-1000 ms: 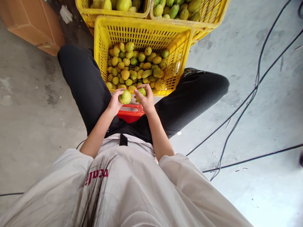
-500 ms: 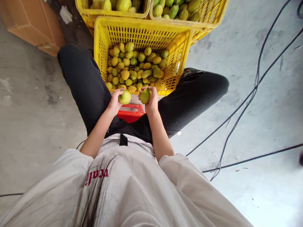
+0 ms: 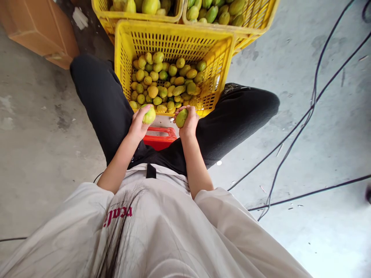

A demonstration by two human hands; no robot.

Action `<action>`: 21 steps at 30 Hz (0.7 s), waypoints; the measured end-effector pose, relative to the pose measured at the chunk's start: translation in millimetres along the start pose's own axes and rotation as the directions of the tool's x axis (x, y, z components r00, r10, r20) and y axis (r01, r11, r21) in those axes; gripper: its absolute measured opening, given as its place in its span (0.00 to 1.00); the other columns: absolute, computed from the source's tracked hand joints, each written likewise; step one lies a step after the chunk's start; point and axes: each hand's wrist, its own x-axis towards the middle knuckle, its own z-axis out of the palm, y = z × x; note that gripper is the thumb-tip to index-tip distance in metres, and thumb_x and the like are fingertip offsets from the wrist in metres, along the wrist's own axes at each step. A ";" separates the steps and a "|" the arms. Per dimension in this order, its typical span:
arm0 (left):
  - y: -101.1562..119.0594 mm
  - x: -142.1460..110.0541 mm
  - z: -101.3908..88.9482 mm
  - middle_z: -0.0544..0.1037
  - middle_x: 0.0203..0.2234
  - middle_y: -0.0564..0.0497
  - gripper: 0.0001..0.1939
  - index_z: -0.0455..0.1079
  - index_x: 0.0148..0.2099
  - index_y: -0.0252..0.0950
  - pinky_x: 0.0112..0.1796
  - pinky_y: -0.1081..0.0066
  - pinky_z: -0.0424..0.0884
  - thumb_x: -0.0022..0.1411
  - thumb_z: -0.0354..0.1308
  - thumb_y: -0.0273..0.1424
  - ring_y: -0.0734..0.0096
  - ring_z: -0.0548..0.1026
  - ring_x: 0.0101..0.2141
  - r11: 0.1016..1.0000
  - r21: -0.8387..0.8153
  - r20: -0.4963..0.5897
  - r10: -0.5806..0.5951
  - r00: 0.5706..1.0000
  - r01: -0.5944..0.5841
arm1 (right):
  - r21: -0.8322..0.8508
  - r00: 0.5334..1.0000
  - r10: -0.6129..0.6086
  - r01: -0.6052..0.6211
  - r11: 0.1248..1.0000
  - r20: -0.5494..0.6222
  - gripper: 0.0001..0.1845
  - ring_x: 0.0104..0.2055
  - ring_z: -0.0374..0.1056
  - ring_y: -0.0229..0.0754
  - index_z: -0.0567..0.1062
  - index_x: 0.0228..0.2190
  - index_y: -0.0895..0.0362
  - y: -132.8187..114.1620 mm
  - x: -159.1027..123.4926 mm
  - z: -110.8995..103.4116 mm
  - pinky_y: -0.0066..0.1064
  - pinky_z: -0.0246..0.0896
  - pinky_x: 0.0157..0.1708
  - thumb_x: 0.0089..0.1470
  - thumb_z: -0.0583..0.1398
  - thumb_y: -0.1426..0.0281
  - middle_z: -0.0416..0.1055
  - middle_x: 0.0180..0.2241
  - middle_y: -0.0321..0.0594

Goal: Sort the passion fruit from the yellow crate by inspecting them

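My left hand (image 3: 138, 124) is closed around a round yellow-green fruit (image 3: 150, 115), thumb along its top. A second, slightly darker green fruit (image 3: 181, 118) sits in the fingers of my right hand (image 3: 190, 122), its left side showing. The two fruits are apart, both held just in front of the near rim of a yellow slatted crate (image 3: 174, 31). Inside that crate lie many small oval fruits (image 3: 153, 91), yellow to green, spread over the bottom. I cannot tell the exact kind of fruit.
Two more yellow crates stand behind, holding larger green fruits (image 3: 212, 14). Below my hands, between my legs, is a red plastic stool (image 3: 159, 143). A cardboard box (image 3: 40, 31) stands at the far left. Black cables (image 3: 298, 135) cross the concrete floor on the right.
Both hands have turned outward and moved slightly apart, each keeping its fruit. The left fruit has tilted up and left; the right one has shifted a little right. The crates stay put.
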 end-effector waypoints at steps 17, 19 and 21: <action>-2.3 8.1 -2.4 0.81 0.33 0.50 0.13 0.74 0.41 0.40 0.37 0.68 0.83 0.74 0.63 0.44 0.64 0.84 0.38 0.996 -0.006 -0.068 -0.086 0.994 0.085 | 0.021 0.999 0.036 -0.036 0.999 0.016 0.21 0.28 0.74 0.40 0.74 0.36 0.51 9.0 17.5 -11.3 0.30 0.75 0.28 0.67 0.61 0.46 0.72 0.27 0.33; -0.3 7.6 -1.9 0.83 0.38 0.49 0.11 0.74 0.43 0.41 0.43 0.66 0.84 0.74 0.64 0.42 0.61 0.85 0.44 0.997 -0.051 -0.048 -0.067 0.997 0.064 | 0.070 0.997 0.047 -0.051 0.996 0.061 0.19 0.31 0.76 0.41 0.75 0.37 0.51 4.7 15.5 -8.3 0.31 0.77 0.31 0.68 0.60 0.49 0.76 0.30 0.34; 1.2 4.4 -0.4 0.84 0.41 0.49 0.08 0.74 0.44 0.41 0.48 0.66 0.83 0.72 0.66 0.39 0.62 0.85 0.48 0.999 -0.045 -0.009 -0.012 1.000 0.012 | 0.107 0.993 0.073 -0.083 0.991 0.093 0.14 0.34 0.79 0.42 0.74 0.37 0.51 -0.2 11.4 -4.1 0.31 0.78 0.34 0.67 0.61 0.54 0.79 0.34 0.36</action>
